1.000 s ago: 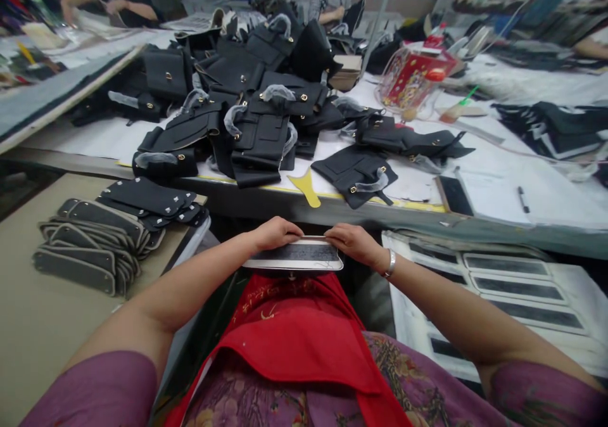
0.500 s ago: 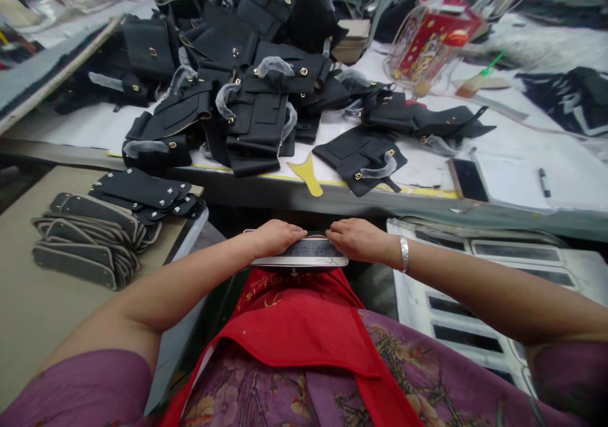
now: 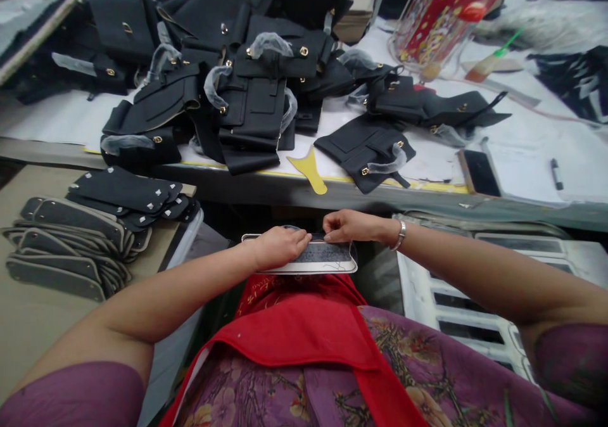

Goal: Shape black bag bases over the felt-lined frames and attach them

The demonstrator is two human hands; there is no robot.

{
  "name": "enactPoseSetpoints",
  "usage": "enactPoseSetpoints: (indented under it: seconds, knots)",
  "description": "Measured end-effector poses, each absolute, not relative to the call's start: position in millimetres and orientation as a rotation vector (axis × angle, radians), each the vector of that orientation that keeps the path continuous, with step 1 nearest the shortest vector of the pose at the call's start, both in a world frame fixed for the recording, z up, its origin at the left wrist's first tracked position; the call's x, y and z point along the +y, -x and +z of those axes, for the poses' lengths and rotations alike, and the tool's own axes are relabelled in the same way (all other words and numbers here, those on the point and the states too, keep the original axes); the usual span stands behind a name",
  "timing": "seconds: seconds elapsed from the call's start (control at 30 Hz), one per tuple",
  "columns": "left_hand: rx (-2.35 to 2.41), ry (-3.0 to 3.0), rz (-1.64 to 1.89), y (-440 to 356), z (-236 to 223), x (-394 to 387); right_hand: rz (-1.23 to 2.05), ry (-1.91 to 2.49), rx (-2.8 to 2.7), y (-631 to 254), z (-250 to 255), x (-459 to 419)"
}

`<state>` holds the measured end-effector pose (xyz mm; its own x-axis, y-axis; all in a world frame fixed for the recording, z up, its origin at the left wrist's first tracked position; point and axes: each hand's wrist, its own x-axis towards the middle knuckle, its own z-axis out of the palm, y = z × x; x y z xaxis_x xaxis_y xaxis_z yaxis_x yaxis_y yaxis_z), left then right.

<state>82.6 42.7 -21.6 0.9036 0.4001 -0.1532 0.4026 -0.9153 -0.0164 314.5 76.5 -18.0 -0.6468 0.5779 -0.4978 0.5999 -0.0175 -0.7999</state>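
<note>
An oblong bag panel (image 3: 327, 254), dark grey in the middle with a white border, lies over my lap against the red apron. My left hand (image 3: 282, 248) grips its left half, fingers laid together across the top and thumb hidden. At the far right edge, my right hand (image 3: 351, 225) has its fingers curled into a pinch on the panel; the exact hold is partly hidden. A thin dark thread shows on the white border near the right end.
Black handbags (image 3: 256, 107) with film-wrapped handles are heaped on the white-covered table. A yellow template (image 3: 310, 170) and a phone (image 3: 479, 172) lie near its front edge. Stacked grey oblong panels (image 3: 66, 249) and black ones (image 3: 126, 189) sit at left. A white slatted surface (image 3: 427, 268) is at right.
My right hand has lifted slightly and its fingers have curled more tightly. My left hand has slid a little further over the panel. The view has tilted downward.
</note>
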Motion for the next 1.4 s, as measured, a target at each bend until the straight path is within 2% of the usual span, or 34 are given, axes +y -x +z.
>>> enactPoseSetpoints:
  seconds: [0.43,0.63,0.93,1.13,1.27,1.4]
  knots:
    - [0.518,-2.86,-0.274,-32.5,-15.6,61.9,-1.812,-1.054,2.234,-261.9,-28.3,98.8]
    - [0.471,-2.855,-0.154,2.3,-20.8,64.1,-1.88,-0.98,2.21,-231.6,-29.0,103.1]
    - [0.647,-2.849,-0.175,38.0,-23.7,55.6,-1.777,-0.902,2.376,-177.2,-28.9,105.6]
    - [0.781,-2.83,-0.23,26.5,-18.0,50.4,-1.593,-1.063,2.391,-225.5,-15.7,97.8]
    - [0.814,-2.89,-0.145,19.5,-11.7,44.2,-1.522,-1.264,2.39,-261.2,-7.1,85.8]
    - [0.967,-2.927,0.013,-3.1,2.0,24.4,-1.276,-1.477,2.669,-282.8,9.3,54.4]
